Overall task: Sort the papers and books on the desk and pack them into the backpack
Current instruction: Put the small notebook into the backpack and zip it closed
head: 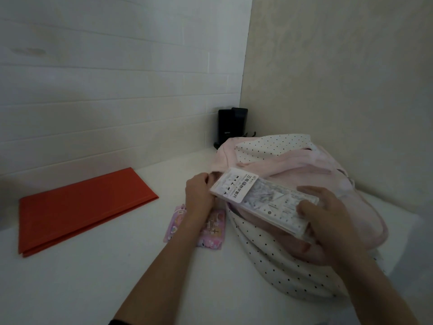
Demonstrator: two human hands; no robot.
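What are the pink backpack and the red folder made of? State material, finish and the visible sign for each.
Pink backpack with polka-dot lining: soft fabric, matte; it sags and folds, and the lining drapes loosely over the opening.
Flat red folder: likely thin plastic or coated card, smooth with a faint sheen; crisp straight edges, two layers showing at the near corner.

The backpack (302, 158) is pale pink with cream panels dotted in small black spots. The packet (262, 198) over it is white with black print and a grey-patterned clear part. The folder (82, 207) is plain red. The small card (210, 233) is pink and lilac with cartoon pictures. The desk (93, 277) is white, the box (230, 125) in the corner black.
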